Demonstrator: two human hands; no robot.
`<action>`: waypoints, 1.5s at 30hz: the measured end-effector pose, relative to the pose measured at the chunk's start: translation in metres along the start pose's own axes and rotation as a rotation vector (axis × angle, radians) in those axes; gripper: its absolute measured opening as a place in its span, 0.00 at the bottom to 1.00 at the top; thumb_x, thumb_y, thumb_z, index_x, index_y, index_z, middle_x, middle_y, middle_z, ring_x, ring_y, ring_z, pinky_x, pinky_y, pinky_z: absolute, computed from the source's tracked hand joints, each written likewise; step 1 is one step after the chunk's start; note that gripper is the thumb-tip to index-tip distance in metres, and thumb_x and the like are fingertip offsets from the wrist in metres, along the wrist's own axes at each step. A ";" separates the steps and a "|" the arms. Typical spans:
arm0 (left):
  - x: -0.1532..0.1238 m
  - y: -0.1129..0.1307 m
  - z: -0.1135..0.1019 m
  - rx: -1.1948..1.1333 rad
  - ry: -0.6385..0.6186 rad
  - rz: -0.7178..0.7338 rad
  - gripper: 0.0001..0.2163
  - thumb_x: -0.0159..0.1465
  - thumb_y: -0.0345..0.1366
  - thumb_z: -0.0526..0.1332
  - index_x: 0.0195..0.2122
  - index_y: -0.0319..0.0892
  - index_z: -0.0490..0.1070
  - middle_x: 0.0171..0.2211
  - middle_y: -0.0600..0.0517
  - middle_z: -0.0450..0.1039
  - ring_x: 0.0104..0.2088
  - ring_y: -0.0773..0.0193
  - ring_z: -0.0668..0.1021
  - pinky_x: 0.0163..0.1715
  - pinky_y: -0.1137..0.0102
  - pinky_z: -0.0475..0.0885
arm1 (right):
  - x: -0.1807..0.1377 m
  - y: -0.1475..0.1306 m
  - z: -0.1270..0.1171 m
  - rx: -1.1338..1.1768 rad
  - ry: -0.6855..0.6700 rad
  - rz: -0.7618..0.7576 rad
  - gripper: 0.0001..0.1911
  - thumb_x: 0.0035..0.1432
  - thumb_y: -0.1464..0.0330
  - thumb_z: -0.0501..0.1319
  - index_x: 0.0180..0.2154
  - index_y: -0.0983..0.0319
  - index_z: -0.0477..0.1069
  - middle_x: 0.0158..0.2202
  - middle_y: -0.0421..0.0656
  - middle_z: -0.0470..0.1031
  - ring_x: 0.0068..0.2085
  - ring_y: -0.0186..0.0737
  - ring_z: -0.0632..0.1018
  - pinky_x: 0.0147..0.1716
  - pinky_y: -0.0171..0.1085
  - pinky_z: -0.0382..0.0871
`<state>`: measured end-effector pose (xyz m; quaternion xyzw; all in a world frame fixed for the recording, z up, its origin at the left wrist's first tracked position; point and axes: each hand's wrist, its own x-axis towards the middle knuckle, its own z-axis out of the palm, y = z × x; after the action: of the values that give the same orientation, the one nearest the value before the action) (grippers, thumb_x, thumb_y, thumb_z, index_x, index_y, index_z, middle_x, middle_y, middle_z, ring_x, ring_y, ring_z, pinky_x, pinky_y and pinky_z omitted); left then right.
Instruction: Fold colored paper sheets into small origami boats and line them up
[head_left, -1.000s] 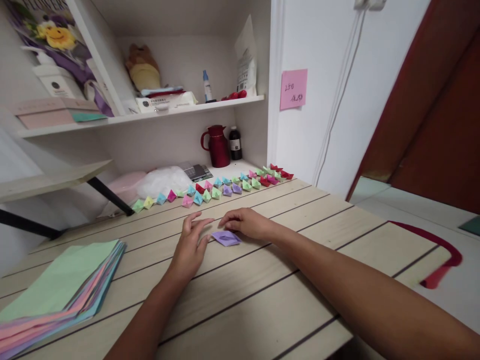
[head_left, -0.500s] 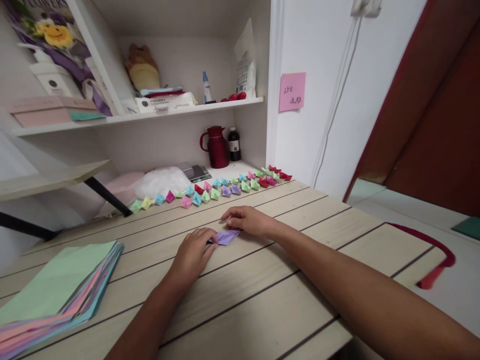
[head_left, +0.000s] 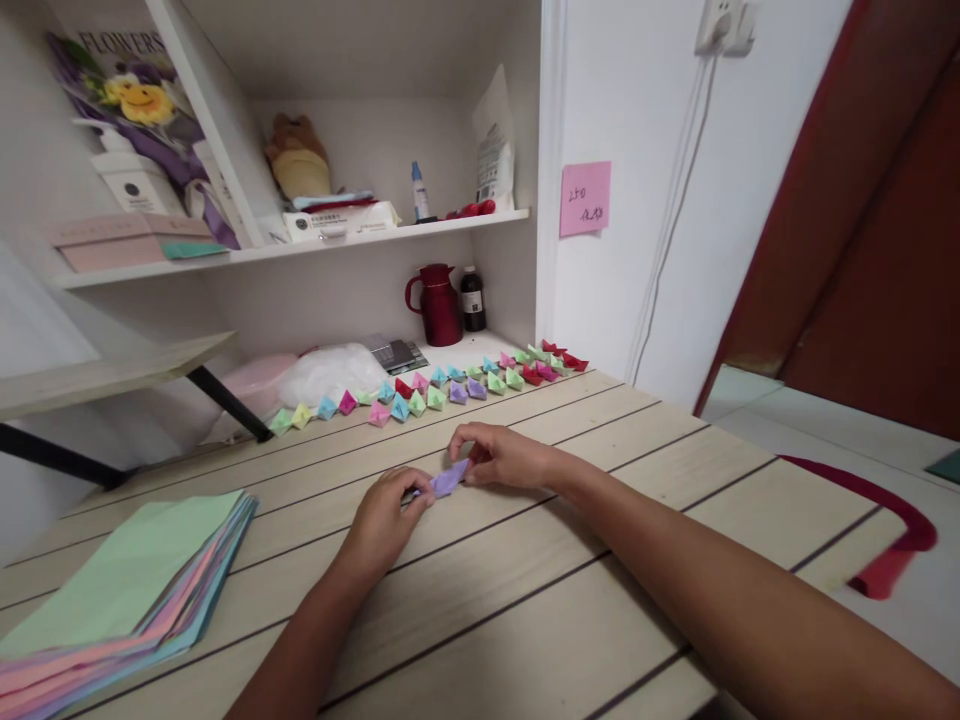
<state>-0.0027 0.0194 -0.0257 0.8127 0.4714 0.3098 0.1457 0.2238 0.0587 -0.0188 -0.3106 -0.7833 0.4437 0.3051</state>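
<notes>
The left hand (head_left: 391,512) pinches one end of a folded purple paper (head_left: 448,480); the right hand (head_left: 504,457) grips the other end between thumb and fingers; the paper sits between them at the slatted table's (head_left: 480,620) middle, near rows of small paper boats (head_left: 435,398).

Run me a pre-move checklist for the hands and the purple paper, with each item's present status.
1. Left hand on the purple paper: ok, fingers at its left end.
2. Right hand on it too: ok, fingers at its right end.
3. Paper boats apart from both hands: ok, they lie beyond, toward the shelves.
4. Paper stack apart from the left arm: ok, off to its left.
5. Purple paper's creases sharp: cannot tell, too small and partly covered by fingers.
</notes>
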 end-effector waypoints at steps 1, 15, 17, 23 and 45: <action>0.000 0.000 0.000 -0.006 0.003 -0.004 0.04 0.58 0.31 0.60 0.28 0.45 0.73 0.35 0.52 0.79 0.39 0.59 0.78 0.42 0.66 0.71 | 0.000 0.000 0.001 -0.027 0.018 -0.025 0.12 0.50 0.77 0.63 0.38 0.61 0.72 0.34 0.38 0.71 0.31 0.31 0.72 0.32 0.30 0.67; 0.000 0.001 0.002 0.028 0.008 -0.003 0.04 0.57 0.28 0.61 0.29 0.45 0.73 0.36 0.53 0.79 0.40 0.61 0.77 0.44 0.66 0.70 | 0.006 0.003 0.007 -0.331 0.085 -0.059 0.04 0.52 0.72 0.65 0.33 0.62 0.78 0.32 0.40 0.75 0.33 0.35 0.73 0.34 0.32 0.64; 0.000 0.001 0.002 0.054 0.001 0.002 0.05 0.58 0.28 0.61 0.29 0.45 0.73 0.36 0.53 0.78 0.40 0.61 0.77 0.43 0.67 0.70 | 0.006 0.003 0.007 -0.350 0.078 -0.053 0.03 0.53 0.72 0.65 0.33 0.62 0.78 0.33 0.40 0.76 0.34 0.36 0.74 0.35 0.32 0.64; -0.001 0.000 0.004 0.174 -0.010 0.008 0.03 0.60 0.30 0.61 0.31 0.44 0.73 0.36 0.51 0.77 0.40 0.60 0.76 0.41 0.66 0.68 | 0.006 0.002 0.008 -0.384 0.056 -0.034 0.04 0.53 0.74 0.63 0.32 0.63 0.77 0.34 0.42 0.76 0.36 0.37 0.74 0.37 0.33 0.64; -0.004 0.006 -0.006 0.325 -0.130 0.121 0.02 0.61 0.32 0.62 0.31 0.45 0.71 0.35 0.54 0.76 0.40 0.61 0.75 0.40 0.69 0.67 | 0.002 0.000 -0.002 -0.465 0.069 -0.043 0.07 0.52 0.76 0.64 0.33 0.60 0.78 0.31 0.39 0.77 0.33 0.35 0.73 0.33 0.31 0.61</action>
<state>-0.0039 0.0125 -0.0193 0.8708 0.4550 0.1848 0.0237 0.2238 0.0613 -0.0174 -0.3707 -0.8601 0.2339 0.2611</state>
